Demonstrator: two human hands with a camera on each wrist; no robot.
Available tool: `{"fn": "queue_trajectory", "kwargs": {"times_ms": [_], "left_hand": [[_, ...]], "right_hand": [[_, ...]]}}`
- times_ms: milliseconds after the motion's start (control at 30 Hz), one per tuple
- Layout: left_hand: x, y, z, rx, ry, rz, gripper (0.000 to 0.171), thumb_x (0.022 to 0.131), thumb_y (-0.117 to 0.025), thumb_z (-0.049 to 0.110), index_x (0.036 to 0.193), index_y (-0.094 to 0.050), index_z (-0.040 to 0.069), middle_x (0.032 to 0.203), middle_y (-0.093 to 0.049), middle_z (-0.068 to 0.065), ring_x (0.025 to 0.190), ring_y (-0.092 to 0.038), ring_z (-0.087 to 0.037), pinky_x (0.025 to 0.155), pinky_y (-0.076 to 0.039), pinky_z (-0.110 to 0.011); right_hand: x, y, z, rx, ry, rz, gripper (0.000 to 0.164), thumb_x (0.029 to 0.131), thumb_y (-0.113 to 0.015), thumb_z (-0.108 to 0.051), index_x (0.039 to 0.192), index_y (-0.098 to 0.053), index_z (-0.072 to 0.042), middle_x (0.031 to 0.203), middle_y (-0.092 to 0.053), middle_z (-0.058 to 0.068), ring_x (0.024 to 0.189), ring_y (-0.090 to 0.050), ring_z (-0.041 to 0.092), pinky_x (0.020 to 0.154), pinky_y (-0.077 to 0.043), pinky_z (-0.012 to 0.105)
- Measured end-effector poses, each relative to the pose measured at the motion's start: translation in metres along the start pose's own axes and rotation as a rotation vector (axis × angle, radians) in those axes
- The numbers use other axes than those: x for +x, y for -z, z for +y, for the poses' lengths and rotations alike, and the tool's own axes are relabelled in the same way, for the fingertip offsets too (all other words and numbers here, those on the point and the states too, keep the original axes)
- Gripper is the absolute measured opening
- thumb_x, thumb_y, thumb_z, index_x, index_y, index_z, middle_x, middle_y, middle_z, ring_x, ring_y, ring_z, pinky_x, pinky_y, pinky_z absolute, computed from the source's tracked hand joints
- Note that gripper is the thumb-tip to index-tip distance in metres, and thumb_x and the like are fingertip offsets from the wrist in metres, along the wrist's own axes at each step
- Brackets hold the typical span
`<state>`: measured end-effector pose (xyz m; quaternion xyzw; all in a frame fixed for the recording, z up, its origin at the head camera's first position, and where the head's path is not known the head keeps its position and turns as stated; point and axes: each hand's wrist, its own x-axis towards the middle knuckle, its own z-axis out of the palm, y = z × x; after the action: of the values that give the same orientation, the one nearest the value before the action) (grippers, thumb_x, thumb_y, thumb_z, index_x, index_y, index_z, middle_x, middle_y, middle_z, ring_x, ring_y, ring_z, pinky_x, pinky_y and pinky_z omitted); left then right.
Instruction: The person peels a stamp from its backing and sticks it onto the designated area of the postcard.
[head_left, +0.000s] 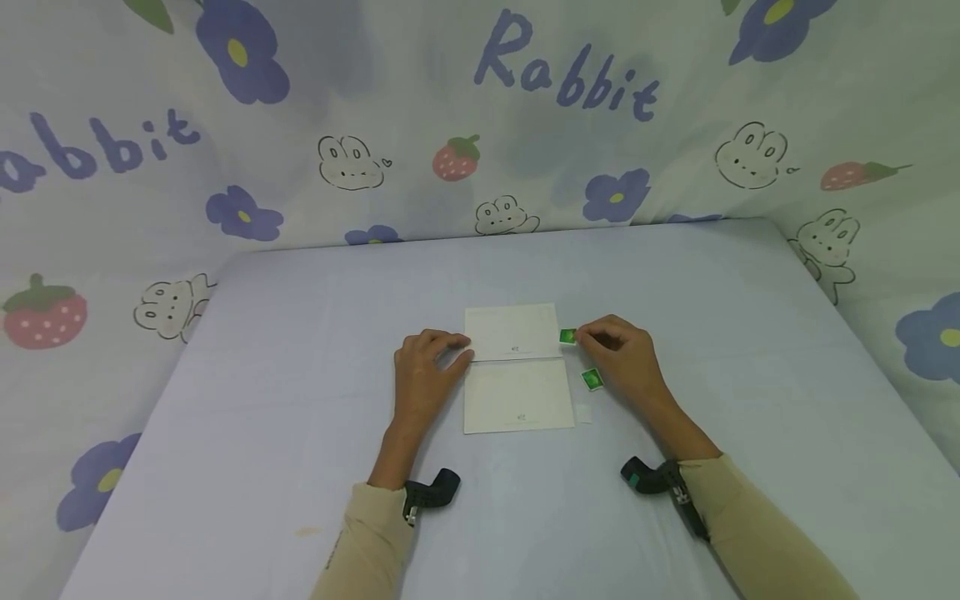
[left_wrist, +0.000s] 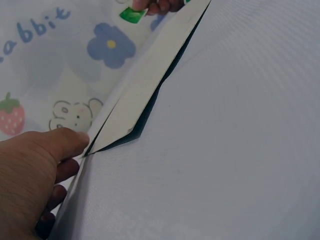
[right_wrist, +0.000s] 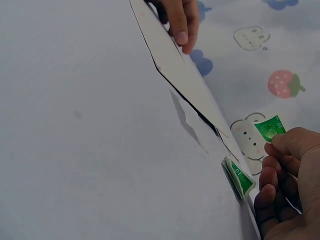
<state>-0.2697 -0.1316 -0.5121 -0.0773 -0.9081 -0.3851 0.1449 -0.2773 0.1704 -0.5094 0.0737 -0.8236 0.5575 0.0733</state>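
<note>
In the head view, two pale rectangular cards with small print lie one above the other: the upper card [head_left: 510,329] and the lower card [head_left: 517,392]. My left hand [head_left: 424,375] rests its thumb and fingertips at the upper card's left edge. Beside that card's right edge, my right hand [head_left: 624,354] pinches a small green postage stamp [head_left: 567,336] between thumb and finger. The right wrist view shows this stamp [right_wrist: 270,128] raised at the fingertips. A second green stamp [head_left: 592,379], marked 10 and curled at its edges, lies just below the right hand.
A small white slip of paper [head_left: 583,413] lies by the lower card's right edge. White cloth covers the table [head_left: 300,417]. Behind it hangs a curtain [head_left: 405,100] printed with rabbits, flowers and strawberries. Each wrist wears a black camera mount [head_left: 435,489].
</note>
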Motion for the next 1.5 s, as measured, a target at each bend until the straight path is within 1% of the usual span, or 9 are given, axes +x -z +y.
{"fn": "queue_trajectory", "kwargs": {"times_ms": [233,500,900,967,1067,1133,1200,1333,1500], "left_hand": [[0.0,0.0,0.0,-0.006,-0.004,0.003,0.016,0.087,-0.081,0.018,0.103,-0.078,0.015,0.105,-0.069,-0.002,0.106,-0.054,-0.026,0.097,-0.033,-0.046],[0.0,-0.002,0.0,0.005,-0.01,0.015,0.017,0.086,-0.082,0.019,0.102,-0.078,0.015,0.104,-0.069,-0.002,0.106,-0.055,-0.027,0.096,-0.035,-0.047],[0.0,-0.002,0.0,0.025,-0.014,0.011,0.016,0.086,-0.081,0.018,0.102,-0.078,0.015,0.104,-0.069,-0.002,0.106,-0.055,-0.028,0.095,-0.035,-0.048],[0.001,-0.002,0.0,0.028,-0.015,0.011,0.016,0.087,-0.081,0.018,0.102,-0.078,0.015,0.104,-0.069,-0.002,0.106,-0.055,-0.028,0.095,-0.035,-0.048],[0.001,-0.001,0.0,0.033,-0.019,0.012,0.015,0.087,-0.081,0.018,0.102,-0.078,0.015,0.104,-0.069,-0.003,0.106,-0.055,-0.028,0.095,-0.035,-0.048],[0.002,-0.001,0.0,0.032,-0.016,0.012,0.015,0.087,-0.081,0.018,0.102,-0.078,0.015,0.104,-0.068,-0.002,0.106,-0.055,-0.028,0.095,-0.035,-0.047],[0.002,-0.002,0.0,0.028,-0.012,0.012,0.016,0.087,-0.081,0.019,0.102,-0.078,0.016,0.104,-0.068,-0.001,0.106,-0.055,-0.027,0.095,-0.035,-0.047],[0.001,-0.003,-0.001,0.02,-0.012,0.017,0.017,0.086,-0.082,0.019,0.102,-0.078,0.016,0.104,-0.068,-0.001,0.106,-0.055,-0.027,0.095,-0.034,-0.047],[0.001,-0.003,-0.001,0.021,-0.022,0.024,0.017,0.086,-0.082,0.019,0.102,-0.078,0.016,0.103,-0.068,-0.001,0.105,-0.055,-0.027,0.094,-0.035,-0.047]], "right_hand": [[0.003,0.0,0.0,0.019,0.019,-0.003,0.014,0.094,-0.074,-0.021,0.097,-0.077,-0.007,0.098,-0.071,0.001,0.093,-0.064,0.014,0.081,-0.051,0.019],[0.007,-0.001,-0.002,0.038,0.018,-0.007,0.016,0.093,-0.074,-0.021,0.098,-0.077,-0.007,0.098,-0.07,0.002,0.092,-0.064,0.015,0.081,-0.051,0.019],[0.014,-0.003,0.002,0.021,0.022,-0.01,0.014,0.093,-0.074,-0.019,0.099,-0.077,-0.006,0.099,-0.07,0.004,0.092,-0.063,0.013,0.08,-0.05,0.018],[0.012,-0.003,-0.01,0.012,0.024,-0.01,0.013,0.094,-0.073,-0.014,0.1,-0.076,-0.003,0.1,-0.07,0.008,0.092,-0.063,0.015,0.079,-0.05,0.017],[0.013,-0.004,-0.011,0.009,0.026,-0.01,0.013,0.094,-0.073,-0.014,0.099,-0.076,-0.002,0.1,-0.07,0.008,0.092,-0.063,0.013,0.08,-0.049,0.017],[0.013,-0.004,-0.017,0.002,0.023,-0.01,0.013,0.094,-0.072,-0.012,0.099,-0.076,0.0,0.1,-0.07,0.01,0.092,-0.063,0.015,0.08,-0.05,0.017],[0.014,-0.004,-0.016,0.004,0.025,-0.009,0.013,0.094,-0.072,-0.013,0.099,-0.076,-0.001,0.099,-0.07,0.009,0.092,-0.063,0.015,0.08,-0.05,0.017],[0.011,-0.003,-0.036,0.0,0.017,-0.016,0.014,0.094,-0.071,-0.007,0.1,-0.074,0.005,0.1,-0.069,0.015,0.092,-0.063,0.02,0.08,-0.049,0.017],[0.013,-0.003,-0.039,-0.022,0.026,-0.019,0.014,0.094,-0.071,-0.007,0.1,-0.075,0.004,0.099,-0.069,0.014,0.091,-0.063,0.018,0.08,-0.049,0.017]]}}
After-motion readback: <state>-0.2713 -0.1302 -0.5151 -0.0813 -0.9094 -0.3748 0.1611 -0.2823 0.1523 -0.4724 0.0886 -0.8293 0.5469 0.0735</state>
